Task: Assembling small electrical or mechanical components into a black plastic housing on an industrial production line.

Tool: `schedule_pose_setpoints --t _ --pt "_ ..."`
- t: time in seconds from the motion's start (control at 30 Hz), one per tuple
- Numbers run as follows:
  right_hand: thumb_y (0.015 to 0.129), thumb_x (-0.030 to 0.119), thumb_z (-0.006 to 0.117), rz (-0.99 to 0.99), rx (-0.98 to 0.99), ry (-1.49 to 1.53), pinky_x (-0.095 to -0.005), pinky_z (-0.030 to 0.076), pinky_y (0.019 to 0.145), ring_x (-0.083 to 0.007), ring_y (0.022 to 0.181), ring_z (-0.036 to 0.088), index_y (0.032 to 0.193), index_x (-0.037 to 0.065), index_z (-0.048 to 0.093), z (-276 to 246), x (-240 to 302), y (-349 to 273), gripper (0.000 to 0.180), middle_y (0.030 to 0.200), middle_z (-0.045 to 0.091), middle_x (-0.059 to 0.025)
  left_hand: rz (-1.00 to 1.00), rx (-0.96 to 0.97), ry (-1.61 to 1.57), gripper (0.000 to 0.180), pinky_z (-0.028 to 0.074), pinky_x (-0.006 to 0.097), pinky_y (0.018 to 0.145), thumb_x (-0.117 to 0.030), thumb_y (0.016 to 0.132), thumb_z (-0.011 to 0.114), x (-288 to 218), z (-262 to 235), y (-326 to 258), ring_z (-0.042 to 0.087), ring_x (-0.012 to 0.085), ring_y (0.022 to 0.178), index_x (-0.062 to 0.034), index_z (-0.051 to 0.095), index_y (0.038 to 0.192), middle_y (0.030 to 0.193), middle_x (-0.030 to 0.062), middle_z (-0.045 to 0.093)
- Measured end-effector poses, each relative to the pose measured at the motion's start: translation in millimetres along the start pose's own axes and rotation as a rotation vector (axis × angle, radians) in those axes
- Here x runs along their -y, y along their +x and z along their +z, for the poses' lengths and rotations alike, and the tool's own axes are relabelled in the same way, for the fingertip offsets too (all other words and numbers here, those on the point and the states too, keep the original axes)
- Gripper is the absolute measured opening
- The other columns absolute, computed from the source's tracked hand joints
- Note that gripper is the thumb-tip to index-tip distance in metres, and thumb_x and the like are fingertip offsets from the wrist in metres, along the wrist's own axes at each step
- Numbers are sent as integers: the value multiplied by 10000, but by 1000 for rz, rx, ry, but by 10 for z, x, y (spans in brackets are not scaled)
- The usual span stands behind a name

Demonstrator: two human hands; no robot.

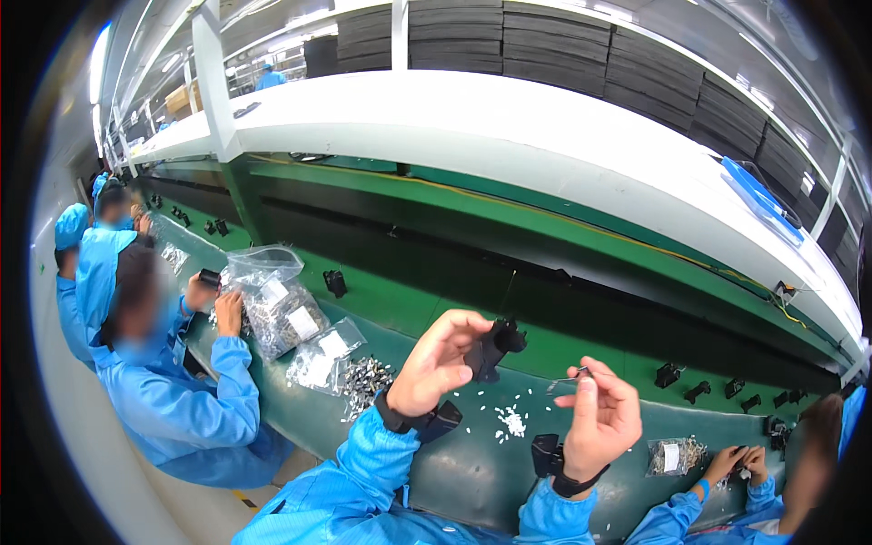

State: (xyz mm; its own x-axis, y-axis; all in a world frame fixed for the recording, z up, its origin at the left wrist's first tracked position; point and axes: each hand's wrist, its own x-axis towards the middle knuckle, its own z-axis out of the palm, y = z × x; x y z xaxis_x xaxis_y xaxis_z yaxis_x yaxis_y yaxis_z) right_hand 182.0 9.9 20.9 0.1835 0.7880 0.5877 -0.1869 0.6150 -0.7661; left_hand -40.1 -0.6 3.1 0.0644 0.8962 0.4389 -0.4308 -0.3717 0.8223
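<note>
My left hand (440, 363) grips a black plastic part (495, 350), raised over the green workbench (391, 490). To its right, my right hand (601, 413) pinches a small thin metallic piece (565, 380) with a darker end; its exact kind is too small to make out. The tip of that piece points toward the black part, with a gap between them. Below and between my hands lies a loose scatter of small white pieces (511, 421). A pile of small dark and metallic parts (365, 381) lies left of my left wrist.
Clear plastic bags of small parts (277, 309) lie to the left, beside a co-worker in blue (173, 391). Another bag (672, 457) lies near a person at right. Black parts (698, 391) stand along a green belt (618, 359). A white shelf (436, 118) runs above.
</note>
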Motion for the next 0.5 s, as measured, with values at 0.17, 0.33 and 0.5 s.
schedule_pose_setpoints --t 0.17,0.33,0.5 --pt "908 -120 661 -197 -8 -267 -328 674 654 -259 886 759 1046 -95 640 61 -207 -34 141 1086 718 -264 171 49 349 596 449 442 1078 -115 849 781 -91 160 -108 537 275 1306 -26 475 1353 1486 219 490" --pt "863 -143 705 -395 -75 -396 -330 671 660 -275 846 769 1039 -94 645 78 -377 7 193 1067 723 -275 116 28 318 615 498 483 1051 -30 762 841 -54 291 -153 513 368 1341 -65 414 1202 1438 296 464" --pt "844 -133 736 -427 -115 -443 -341 668 699 -285 844 773 1048 -78 662 50 -465 17 224 1058 725 -271 39 31 280 619 540 480 1015 -5 720 860 86 437 -143 511 378 1343 -72 403 1132 1409 294 468"
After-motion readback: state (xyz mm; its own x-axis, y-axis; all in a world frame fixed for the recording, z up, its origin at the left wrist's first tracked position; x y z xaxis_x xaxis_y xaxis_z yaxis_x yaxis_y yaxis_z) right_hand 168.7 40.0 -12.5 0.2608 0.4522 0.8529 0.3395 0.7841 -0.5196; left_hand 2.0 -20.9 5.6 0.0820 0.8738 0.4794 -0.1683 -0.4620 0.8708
